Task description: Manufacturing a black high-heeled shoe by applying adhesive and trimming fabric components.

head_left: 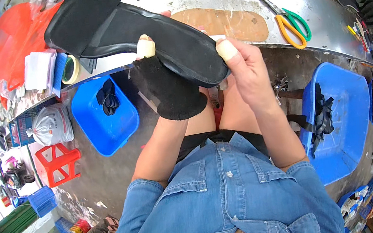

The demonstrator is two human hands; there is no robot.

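Note:
A black slide sandal [181,45] is held up over the near edge of the metal bench, its wide strap end at the upper left and its heel toward me. My left hand [167,83], in a black fingerless glove with pale tape around the thumb, grips the sandal's middle. Its thumb lies on the near side edge; the other fingers are mostly hidden beneath. My right hand [248,62] is bare apart from a taped thumb and pinches the heel end. Behind the sandal, a tan oval board [231,24] lies on the bench.
Scissors [292,25] with green and orange handles lie right on the metal bench [327,32]. A red plastic bag [9,46], papers [40,70] and a tape roll [71,69] are at left. Blue bins [127,120] [349,141] with black pieces flank my legs; a red stool [60,165] stands left.

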